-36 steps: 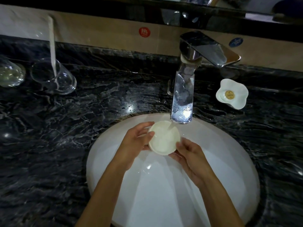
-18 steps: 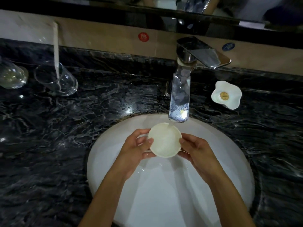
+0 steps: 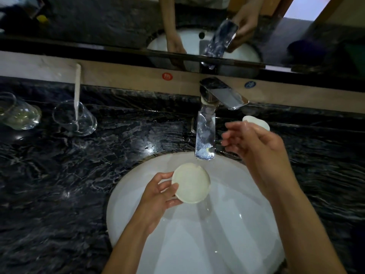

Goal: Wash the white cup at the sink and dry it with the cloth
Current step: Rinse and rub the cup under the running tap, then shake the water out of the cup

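My left hand (image 3: 160,192) grips the white cup (image 3: 191,183) by its rim, below the faucet (image 3: 205,133). My right hand (image 3: 254,143) hangs empty, fingers spread, just right of the faucet.

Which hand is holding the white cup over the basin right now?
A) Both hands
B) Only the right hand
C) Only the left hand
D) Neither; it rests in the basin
C: the left hand alone grips the white cup by its rim, while the right hand is raised, open, near the faucet.

dim light | black marble counter (image 3: 59,184) | mirror (image 3: 98,26) | beige backsplash (image 3: 128,74)
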Available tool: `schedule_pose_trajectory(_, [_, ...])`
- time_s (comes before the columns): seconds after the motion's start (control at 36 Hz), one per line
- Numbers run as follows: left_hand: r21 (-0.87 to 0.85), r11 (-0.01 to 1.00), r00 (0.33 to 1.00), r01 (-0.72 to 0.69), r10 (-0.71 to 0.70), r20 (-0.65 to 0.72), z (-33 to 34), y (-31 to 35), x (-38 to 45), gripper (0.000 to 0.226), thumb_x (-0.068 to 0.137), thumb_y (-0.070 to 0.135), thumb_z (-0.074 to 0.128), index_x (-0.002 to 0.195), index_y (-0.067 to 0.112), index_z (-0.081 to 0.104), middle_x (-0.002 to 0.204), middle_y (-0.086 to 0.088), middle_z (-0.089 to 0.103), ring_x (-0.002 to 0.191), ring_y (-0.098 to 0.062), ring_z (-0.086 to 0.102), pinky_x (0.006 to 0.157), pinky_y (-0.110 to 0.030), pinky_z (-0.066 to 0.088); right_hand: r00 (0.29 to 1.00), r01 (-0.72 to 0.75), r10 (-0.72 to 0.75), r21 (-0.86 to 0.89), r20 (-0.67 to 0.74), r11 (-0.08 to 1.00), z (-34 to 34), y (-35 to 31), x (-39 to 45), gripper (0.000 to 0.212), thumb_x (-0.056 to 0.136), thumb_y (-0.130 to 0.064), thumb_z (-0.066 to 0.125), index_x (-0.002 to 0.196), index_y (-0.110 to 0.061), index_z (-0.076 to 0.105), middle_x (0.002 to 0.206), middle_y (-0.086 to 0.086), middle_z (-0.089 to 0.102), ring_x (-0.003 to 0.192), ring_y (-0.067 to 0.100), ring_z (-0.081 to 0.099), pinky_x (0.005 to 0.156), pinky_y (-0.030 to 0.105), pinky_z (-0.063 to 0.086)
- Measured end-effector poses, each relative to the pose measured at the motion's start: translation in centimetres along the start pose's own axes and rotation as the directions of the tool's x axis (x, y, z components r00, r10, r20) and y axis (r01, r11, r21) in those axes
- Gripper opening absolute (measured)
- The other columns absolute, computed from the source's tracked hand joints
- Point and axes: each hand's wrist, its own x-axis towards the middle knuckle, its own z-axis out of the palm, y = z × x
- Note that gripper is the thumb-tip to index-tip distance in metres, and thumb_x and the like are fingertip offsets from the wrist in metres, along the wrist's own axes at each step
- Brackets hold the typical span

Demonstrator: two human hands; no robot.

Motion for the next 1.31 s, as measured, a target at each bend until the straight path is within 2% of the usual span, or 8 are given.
schedule_pose_trajectory(0.22, [-0.042, 0.999, 1.0, 0.0, 0.0, -0.019, 0.1, 0.6, -0.5, 0.03, 0.092, 0.001, 0.063, 0.121, 0.005, 0.057, 0.12, -0.018, 0.069, 0.103, -0.039, 0.07, 0.084, -0.05, 0.06, 1.0, 0.014, -0.014, -0.001, -0.008, 1.0, 2.0, -2.6, 0.7, 0.037, 0.1, -0.031, 0.048, 0.105, -0.001, 0.07, 0.082, 0.008, 0.071, 0.075, 0.019, 0.064, 0.068, 0.024, 0.054])
schedule_pose_trajectory(0.47, [-0.035, 0.999, 0.999, 0.009, -0.01, -0.04, 0.0, 1.1, -0.4, 0.029, 0.094, 0.002, 0.062, 0.122, 0.006, 0.056, 0.125, -0.019, 0.065, 0.109, -0.042, 0.067, 0.079, -0.043, 0.061, 0.993, 0.013, -0.015, -0.02, -0.118, 1.0, 2.5, -2.1, 0.6, 0.026, 0.101, -0.021, 0.053, 0.096, -0.004, 0.073, 0.072, 0.004, 0.067, 0.067, 0.018, 0.058, 0.059, 0.028, 0.041])
schedule_pose_trajectory(0.67, [-0.042, 0.999, 1.0, 0.008, -0.009, -0.03, 0.0, 1.5, -1.0, 0.03, 0.094, 0.002, 0.062, 0.123, 0.006, 0.056, 0.127, -0.02, 0.064, 0.108, -0.04, 0.068, 0.082, -0.045, 0.061, 0.985, -0.107, 0.109, 0.027, -0.133, 0.994, 1.5, 0.1, -0.1, 0.024, 0.098, -0.023, 0.058, 0.085, -0.012, 0.075, 0.068, 0.003, 0.066, 0.059, 0.015, 0.055, 0.055, 0.029, 0.032])
schedule_pose_trajectory(0.83, [-0.021, 1.0, 1.0, -0.007, 0.006, -0.016, 0.1, 2.6, -1.9, 0.03, 0.094, 0.001, 0.061, 0.123, 0.005, 0.056, 0.125, -0.019, 0.066, 0.108, -0.04, 0.068, 0.081, -0.044, 0.062, 0.984, -0.146, 0.143, -0.021, -0.108, 0.989, 0.7, 1.0, -0.8, 0.028, 0.099, -0.027, 0.056, 0.091, -0.006, 0.073, 0.073, 0.007, 0.069, 0.064, 0.016, 0.059, 0.057, 0.026, 0.04])
schedule_pose_trajectory(0.97, [0.002, 1.0, 1.0, -0.008, 0.008, 0.002, 0.1, 3.6, -2.7, 0.028, 0.093, 0.0, 0.062, 0.119, 0.008, 0.059, 0.122, -0.018, 0.067, 0.11, -0.039, 0.067, 0.079, -0.044, 0.061, 0.934, -0.35, 0.317, -0.238, -0.167, 0.906, -0.4, 4.3, -3.1, 0.019, 0.095, -0.03, 0.062, 0.1, -0.014, 0.07, 0.095, 0.008, 0.071, 0.073, 0.018, 0.062, 0.063, 0.029, 0.046])
schedule_pose_trajectory(1.08, [0.006, 1.0, 0.999, -0.005, 0.005, 0.033, 0.0, 4.5, -3.6, 0.027, 0.092, -0.001, 0.063, 0.116, 0.01, 0.061, 0.116, -0.016, 0.069, 0.102, -0.031, 0.069, 0.076, -0.042, 0.061, 0.847, -0.526, 0.531, -0.179, -0.019, 0.832, -0.3, 6.0, -4.9, 0.03, 0.096, -0.03, 0.062, 0.122, -0.014, 0.059, 0.112, 0.008, 0.068, 0.072, 0.019, 0.069, 0.06, 0.028, 0.05])
schedule_pose_trajectory(1.17, [0.026, 1.0, 0.998, 0.004, -0.005, 0.059, -0.3, 4.9, -4.2, 0.03, 0.091, -0.001, 0.064, 0.119, 0.009, 0.061, 0.111, -0.015, 0.07, 0.098, -0.029, 0.07, 0.078, -0.044, 0.06, 0.836, -0.516, 0.531, -0.136, 0.134, 0.846, 0.4, 5.7, -6.0, 0.024, 0.101, -0.024, 0.055, 0.12, -0.014, 0.066, 0.1, 0.009, 0.072, 0.074, 0.018, 0.067, 0.062, 0.026, 0.05])
schedule_pose_trajectory(1.31, [0.015, 1.0, 0.997, -0.001, 0.0, 0.081, -0.6, 5.6, -5.4, 0.031, 0.09, -0.002, 0.065, 0.118, 0.011, 0.062, 0.108, -0.015, 0.071, 0.096, -0.029, 0.071, 0.077, -0.044, 0.06, 0.863, -0.455, 0.477, -0.157, 0.163, 0.877, 1.1, 4.9, -6.8, 0.024, 0.103, -0.016, 0.05, 0.12, -0.011, 0.067, 0.084, 0.014, 0.067, 0.072, 0.019, 0.063, 0.069, 0.028, 0.055])
